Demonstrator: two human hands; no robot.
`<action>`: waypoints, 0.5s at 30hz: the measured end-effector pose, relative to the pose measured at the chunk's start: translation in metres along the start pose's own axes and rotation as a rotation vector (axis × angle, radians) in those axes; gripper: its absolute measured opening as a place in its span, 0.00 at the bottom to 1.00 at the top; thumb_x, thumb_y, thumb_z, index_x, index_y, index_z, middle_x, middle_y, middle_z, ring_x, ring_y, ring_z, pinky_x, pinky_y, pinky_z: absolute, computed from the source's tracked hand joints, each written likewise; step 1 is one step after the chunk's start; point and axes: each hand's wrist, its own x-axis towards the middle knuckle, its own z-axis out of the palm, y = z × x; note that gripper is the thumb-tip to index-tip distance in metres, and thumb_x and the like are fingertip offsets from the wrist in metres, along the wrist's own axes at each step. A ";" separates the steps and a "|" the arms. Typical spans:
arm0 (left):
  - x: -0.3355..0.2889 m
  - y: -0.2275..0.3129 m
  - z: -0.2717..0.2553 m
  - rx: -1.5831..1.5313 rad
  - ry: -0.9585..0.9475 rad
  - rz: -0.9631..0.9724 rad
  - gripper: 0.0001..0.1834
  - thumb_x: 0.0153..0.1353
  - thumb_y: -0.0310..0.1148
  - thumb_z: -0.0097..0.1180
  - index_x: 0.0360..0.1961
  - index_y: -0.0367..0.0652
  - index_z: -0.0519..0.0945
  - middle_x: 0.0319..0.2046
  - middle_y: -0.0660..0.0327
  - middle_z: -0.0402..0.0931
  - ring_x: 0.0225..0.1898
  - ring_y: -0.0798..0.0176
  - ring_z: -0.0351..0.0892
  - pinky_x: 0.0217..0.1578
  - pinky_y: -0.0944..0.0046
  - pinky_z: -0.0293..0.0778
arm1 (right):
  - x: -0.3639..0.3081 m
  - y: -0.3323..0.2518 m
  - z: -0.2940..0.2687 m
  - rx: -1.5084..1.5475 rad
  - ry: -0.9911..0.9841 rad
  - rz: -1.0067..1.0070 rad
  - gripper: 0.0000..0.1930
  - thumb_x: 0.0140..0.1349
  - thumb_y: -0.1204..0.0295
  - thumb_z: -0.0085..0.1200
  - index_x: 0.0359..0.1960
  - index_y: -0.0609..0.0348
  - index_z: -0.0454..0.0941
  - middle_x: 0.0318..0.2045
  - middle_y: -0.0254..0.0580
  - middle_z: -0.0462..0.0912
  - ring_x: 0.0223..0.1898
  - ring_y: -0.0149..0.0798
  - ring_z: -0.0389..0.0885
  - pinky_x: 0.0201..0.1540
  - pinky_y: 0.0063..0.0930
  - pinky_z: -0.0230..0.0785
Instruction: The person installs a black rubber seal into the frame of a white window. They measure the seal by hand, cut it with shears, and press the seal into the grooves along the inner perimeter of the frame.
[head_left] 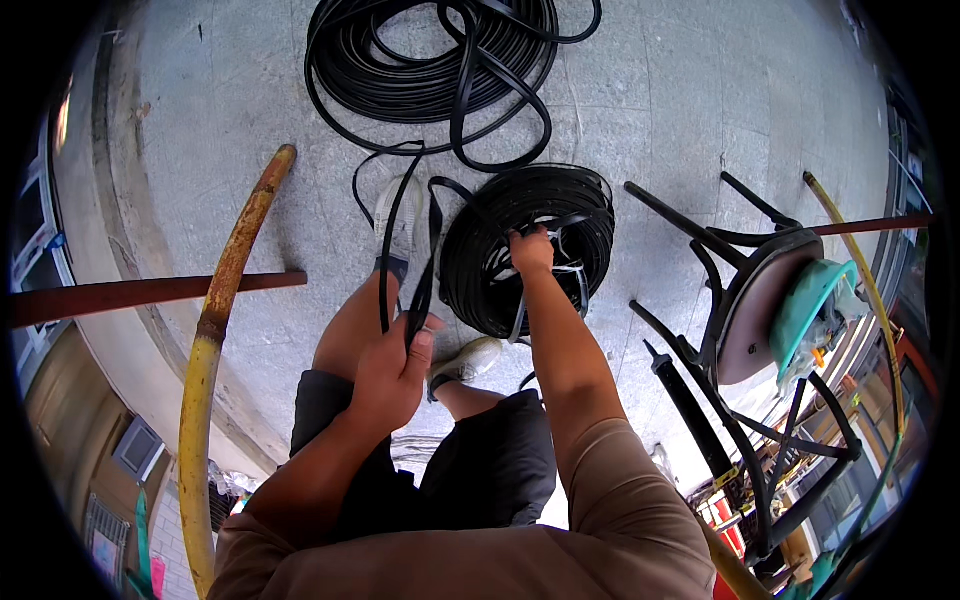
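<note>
My left hand [392,375] is closed round several lengths of flat black cable [434,235], held above my knee. From there the cable loops up and over toward a smaller black coil [468,275] on the ground in front of me. My right hand [532,252] reaches into the middle of that coil, its fingers closed on a length of the flat cable at the inner edge. Part of what lies under the fingers is hidden. Beyond it lies a larger coil of thick black cable [340,75], loose loops trailing over its near side.
To the left stand a rusty yellow bent pipe [200,390] and a red-brown bar [130,298]. On the right, a tipped chair with black legs [745,310] has a turquoise item [805,305] by its seat. A black caulking-gun-like tube [690,410] leans nearby. My shoes flank the smaller coil's left side.
</note>
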 end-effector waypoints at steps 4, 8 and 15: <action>0.015 -0.010 -0.011 0.195 -0.068 -0.095 0.16 0.87 0.40 0.48 0.57 0.39 0.81 0.33 0.49 0.87 0.37 0.41 0.89 0.39 0.45 0.80 | 0.014 -0.007 -0.014 -0.069 -0.076 0.085 0.33 0.74 0.50 0.60 0.63 0.72 0.79 0.59 0.67 0.88 0.62 0.63 0.88 0.66 0.51 0.80; 0.021 -0.012 -0.003 0.217 -0.005 0.043 0.14 0.87 0.40 0.50 0.56 0.41 0.81 0.27 0.58 0.79 0.29 0.58 0.83 0.36 0.55 0.78 | -0.028 0.004 -0.024 -0.107 -0.011 0.095 0.19 0.77 0.54 0.56 0.57 0.55 0.83 0.52 0.57 0.92 0.56 0.61 0.92 0.58 0.55 0.85; 0.040 -0.018 0.015 0.316 0.010 0.046 0.17 0.86 0.44 0.49 0.54 0.44 0.83 0.36 0.47 0.88 0.39 0.39 0.89 0.41 0.43 0.81 | -0.143 0.007 -0.084 0.183 0.196 -0.070 0.15 0.82 0.59 0.52 0.57 0.49 0.87 0.48 0.55 0.92 0.52 0.63 0.90 0.55 0.57 0.82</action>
